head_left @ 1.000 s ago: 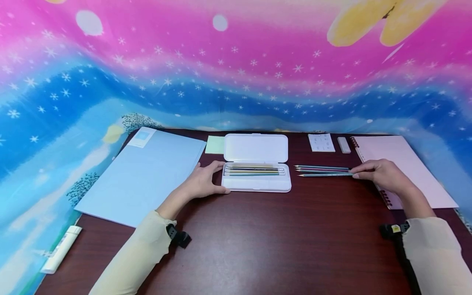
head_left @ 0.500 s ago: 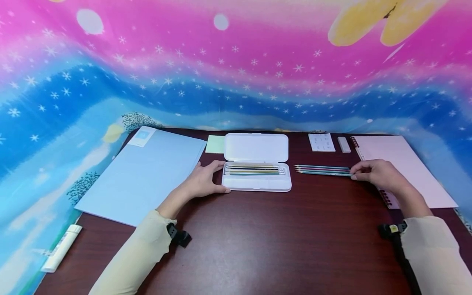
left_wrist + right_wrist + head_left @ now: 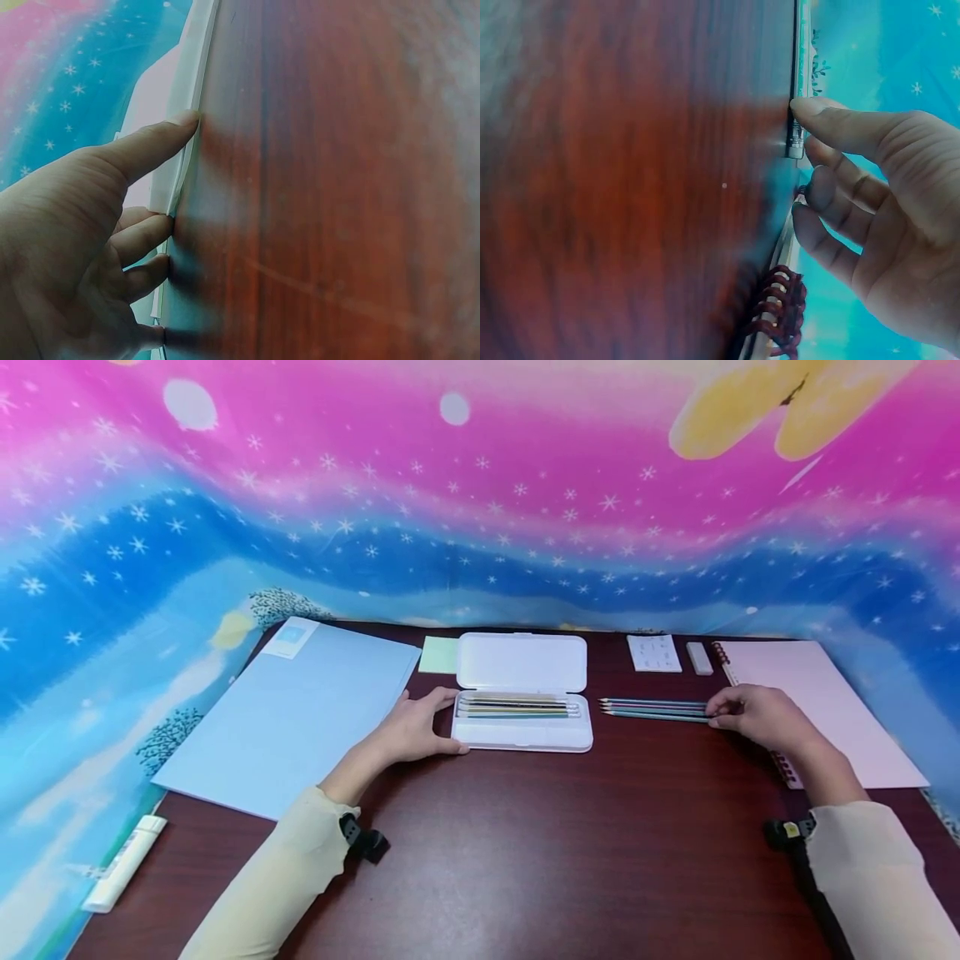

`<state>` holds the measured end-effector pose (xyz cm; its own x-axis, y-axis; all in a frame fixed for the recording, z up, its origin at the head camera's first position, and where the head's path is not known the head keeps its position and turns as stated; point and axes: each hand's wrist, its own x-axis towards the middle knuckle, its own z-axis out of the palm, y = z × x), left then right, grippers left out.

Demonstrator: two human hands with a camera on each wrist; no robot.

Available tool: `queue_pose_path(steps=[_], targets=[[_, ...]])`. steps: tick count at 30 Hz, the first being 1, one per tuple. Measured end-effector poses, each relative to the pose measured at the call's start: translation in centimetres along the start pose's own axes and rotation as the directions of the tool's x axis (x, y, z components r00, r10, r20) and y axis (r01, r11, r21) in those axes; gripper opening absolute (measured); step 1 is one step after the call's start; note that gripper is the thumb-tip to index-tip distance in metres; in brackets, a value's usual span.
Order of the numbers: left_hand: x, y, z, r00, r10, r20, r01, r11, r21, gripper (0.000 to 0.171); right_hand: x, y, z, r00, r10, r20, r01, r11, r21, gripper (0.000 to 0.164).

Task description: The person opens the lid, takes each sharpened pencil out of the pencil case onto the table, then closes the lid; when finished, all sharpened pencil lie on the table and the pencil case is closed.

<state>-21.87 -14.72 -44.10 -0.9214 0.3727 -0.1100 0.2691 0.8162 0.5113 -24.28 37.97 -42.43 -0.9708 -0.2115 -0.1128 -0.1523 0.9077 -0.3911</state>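
A white pencil case (image 3: 525, 736) lies open, its lid (image 3: 521, 662) folded back and several pencils (image 3: 517, 705) in its rear compartment. My left hand (image 3: 411, 727) grips the case's left end, thumb at the front corner and fingers along the side, as the left wrist view shows too. To the right of the case, a bundle of loose pencils (image 3: 652, 709) lies side by side with points facing left. My right hand (image 3: 772, 718) pinches their right ends between thumb and fingers. In the right wrist view the thumb presses near the end of a pencil (image 3: 798, 139).
A blue folder (image 3: 300, 710) lies at left, with a glue stick (image 3: 126, 864) in front. Green sticky notes (image 3: 438, 654) sit beside the lid. At the back right are a small printed sheet (image 3: 654, 653), an eraser (image 3: 699, 658) and a spiral notebook (image 3: 840, 710).
The nearest pencil, earlier a little apart, has closed up against the others. My right hand has shifted slightly left along the pencils. The left hand stays on the case.
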Motion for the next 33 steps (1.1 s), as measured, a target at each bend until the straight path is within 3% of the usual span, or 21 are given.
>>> queue_pose_path(steps=[5,8,12,17,23,28,33], targets=[[0.0,-0.1,0.1,1.0,-0.004,-0.004,0.004,1.0,0.007,0.092,-0.2,-2.0,-0.2,0.997,-0.022,-0.068,0.024,1.0,0.018,0.014],[-0.1,-0.2,0.1,1.0,-0.005,-0.006,0.005,1.0,0.006,0.092,0.0,-4.1,0.0,0.99,-0.086,-0.111,0.091,0.995,0.041,0.014],[0.0,-0.2,0.2,1.0,0.0,-0.007,0.0,1.0,-0.001,0.092,0.7,-7.5,0.3,0.976,-0.188,-0.111,0.194,0.98,0.046,0.015],[0.1,-0.2,0.2,1.0,0.002,0.0,-0.002,1.0,0.0,0.092,2.0,-11.9,1.4,0.955,-0.292,-0.056,0.295,0.954,0.047,0.018],[0.1,-0.2,0.1,1.0,0.002,-0.002,-0.002,1.0,-0.001,0.091,3.3,-16.2,3.8,0.915,-0.394,0.091,0.391,0.919,0.045,0.019],[0.1,-0.1,0.2,1.0,0.011,0.0,-0.011,1.0,0.003,0.091,3.8,-17.7,5.3,0.906,-0.367,0.209,0.385,0.922,-0.05,0.022],[0.0,-0.1,0.0,1.0,0.012,-0.005,-0.012,1.0,0.002,0.092,4.0,-18.3,5.5,0.916,-0.345,0.204,0.365,0.928,-0.069,0.021]])
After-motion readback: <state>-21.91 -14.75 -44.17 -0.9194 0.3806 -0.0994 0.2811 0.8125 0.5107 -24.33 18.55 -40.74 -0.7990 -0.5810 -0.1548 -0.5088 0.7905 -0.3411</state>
